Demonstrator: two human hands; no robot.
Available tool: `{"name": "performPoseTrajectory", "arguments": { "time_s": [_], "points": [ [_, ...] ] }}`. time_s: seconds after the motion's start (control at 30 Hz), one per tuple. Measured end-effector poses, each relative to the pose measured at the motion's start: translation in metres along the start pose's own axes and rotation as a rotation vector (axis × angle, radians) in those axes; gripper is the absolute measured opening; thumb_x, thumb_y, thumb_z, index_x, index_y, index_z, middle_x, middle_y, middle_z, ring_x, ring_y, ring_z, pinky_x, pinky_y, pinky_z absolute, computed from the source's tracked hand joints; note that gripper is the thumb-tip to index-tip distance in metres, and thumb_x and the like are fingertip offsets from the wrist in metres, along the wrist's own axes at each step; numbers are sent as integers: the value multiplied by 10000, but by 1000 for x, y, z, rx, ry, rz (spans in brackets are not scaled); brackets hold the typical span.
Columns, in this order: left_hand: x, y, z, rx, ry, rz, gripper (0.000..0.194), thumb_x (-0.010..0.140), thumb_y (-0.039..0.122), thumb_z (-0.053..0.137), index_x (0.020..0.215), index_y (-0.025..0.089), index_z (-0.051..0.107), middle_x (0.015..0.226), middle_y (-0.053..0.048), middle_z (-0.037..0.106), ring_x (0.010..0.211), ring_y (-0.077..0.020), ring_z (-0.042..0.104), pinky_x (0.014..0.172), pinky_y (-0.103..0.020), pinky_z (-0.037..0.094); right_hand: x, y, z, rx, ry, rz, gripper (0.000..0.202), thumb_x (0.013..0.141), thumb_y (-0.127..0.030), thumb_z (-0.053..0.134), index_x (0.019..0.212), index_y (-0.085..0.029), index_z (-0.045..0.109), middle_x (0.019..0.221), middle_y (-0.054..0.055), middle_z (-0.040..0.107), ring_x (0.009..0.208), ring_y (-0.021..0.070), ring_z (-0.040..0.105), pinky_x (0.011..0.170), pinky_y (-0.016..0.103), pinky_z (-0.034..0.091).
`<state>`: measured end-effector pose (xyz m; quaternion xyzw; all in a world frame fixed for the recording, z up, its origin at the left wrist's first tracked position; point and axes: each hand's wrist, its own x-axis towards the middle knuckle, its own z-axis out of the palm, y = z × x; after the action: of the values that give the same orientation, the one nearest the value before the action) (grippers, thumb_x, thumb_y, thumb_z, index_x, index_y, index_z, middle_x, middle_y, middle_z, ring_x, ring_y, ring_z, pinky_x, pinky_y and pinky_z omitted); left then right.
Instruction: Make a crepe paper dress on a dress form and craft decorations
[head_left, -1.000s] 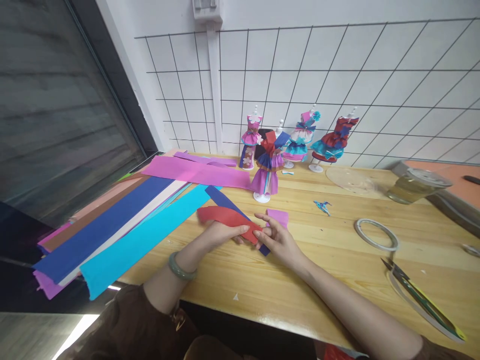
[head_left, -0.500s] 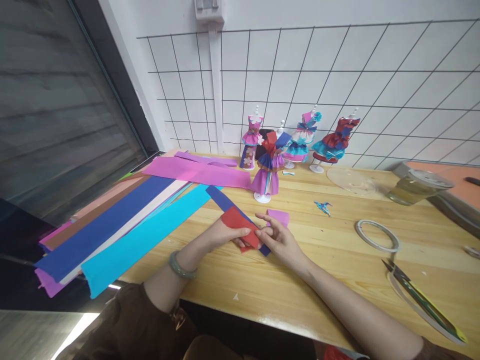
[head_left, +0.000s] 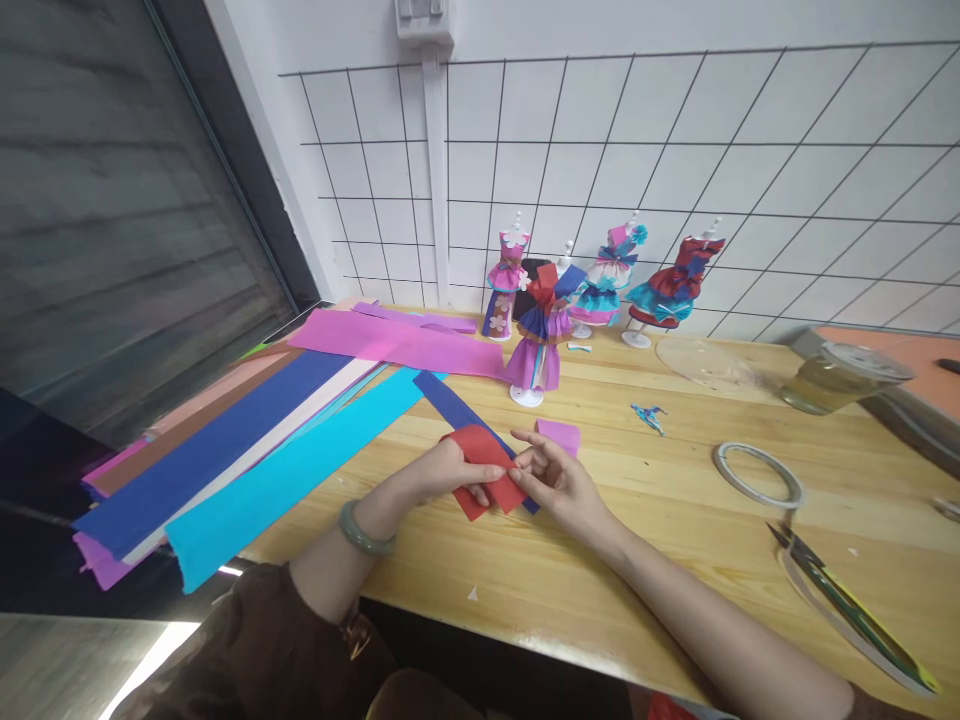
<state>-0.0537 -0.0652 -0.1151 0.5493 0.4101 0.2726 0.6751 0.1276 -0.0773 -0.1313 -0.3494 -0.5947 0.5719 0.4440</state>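
A piece of red crepe paper (head_left: 484,450), bent over on itself, is between my two hands above the table. My left hand (head_left: 450,470) grips it from the left, thumb on top and fingers underneath. With thumb and forefinger, my right hand (head_left: 553,474) pinches the paper's right edge, its other fingers raised. Beneath the hands lies a narrow dark blue paper strip (head_left: 446,398), partly covered. A small purple paper piece (head_left: 559,436) rests just behind my right hand.
Long crepe paper strips (head_left: 300,470) in several colours cover the left side. Small dress forms in paper dresses (head_left: 536,325) stand at the back. To the right are a tape roll (head_left: 759,475), scissors (head_left: 847,605), a lidded cup (head_left: 840,378) and a blue scrap (head_left: 649,416).
The red paper has been bent further over, and its lower end now hangs lower below my left fingers. Both hands stay at nearly the same place; the view has shifted slightly.
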Motion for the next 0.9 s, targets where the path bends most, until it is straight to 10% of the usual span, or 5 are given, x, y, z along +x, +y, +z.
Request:
{"name": "performPoseTrajectory", "arguments": {
  "time_s": [0.9],
  "points": [
    [5,-1,-6,-97,24,107,390,667,371,674,929,95,591,696,-64,649,533,-118,593,510,-227,474,-2,-7,-8,-343,-52,-237,132,775,-230,579,832,-212,696,854,79,669,805,181,622,729,316,490]
  ]
}}
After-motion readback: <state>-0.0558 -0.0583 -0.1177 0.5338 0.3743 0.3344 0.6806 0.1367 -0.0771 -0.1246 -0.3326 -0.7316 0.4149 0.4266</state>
